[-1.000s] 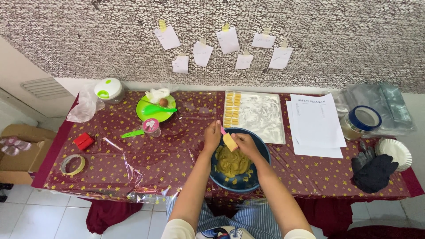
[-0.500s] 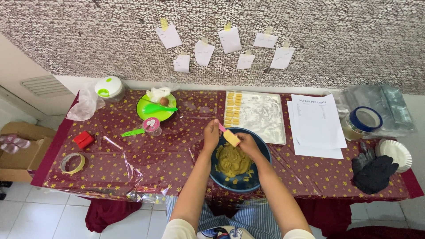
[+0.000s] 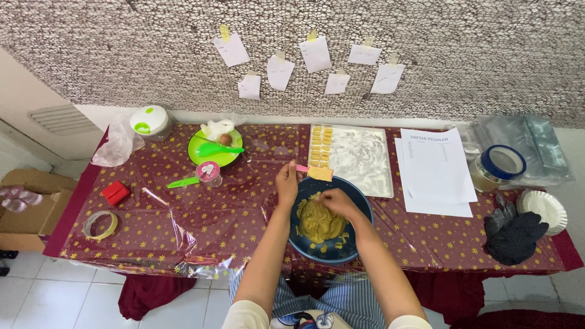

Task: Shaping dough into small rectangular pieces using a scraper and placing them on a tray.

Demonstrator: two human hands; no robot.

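- I see the left hand (image 3: 286, 181) closed around the pink handle of a small scraper (image 3: 314, 172), whose pale yellow blade sticks out to the right, just over the far rim of the bowl (image 3: 359, 204).
- The right hand (image 3: 334, 201) hangs over the bowl with fingers curled down onto the dough (image 3: 318, 220); I cannot tell whether it is pinching a piece or only touching it.
- The dough is a yellow-green lump in the middle of the dark blue bowl, with a few loose crumbs near the bowl's front wall.
- The bowl sits at the near edge of the table (image 3: 183, 219), on a maroon star-patterned cloth under clear plastic.
- Just behind the bowl lies a floured tray (image 3: 365, 158) with small yellow pieces lined up in rows along its left side.
- To the right of the tray lies a sheet of paper (image 3: 436, 167), then a roll of tape (image 3: 503, 163), black gloves (image 3: 515, 234) and a paper plate (image 3: 545, 207).
- To the left stand a green plate (image 3: 204, 155), a small pink cup (image 3: 209, 172), a red block (image 3: 115, 192) and a ring of tape (image 3: 100, 224).
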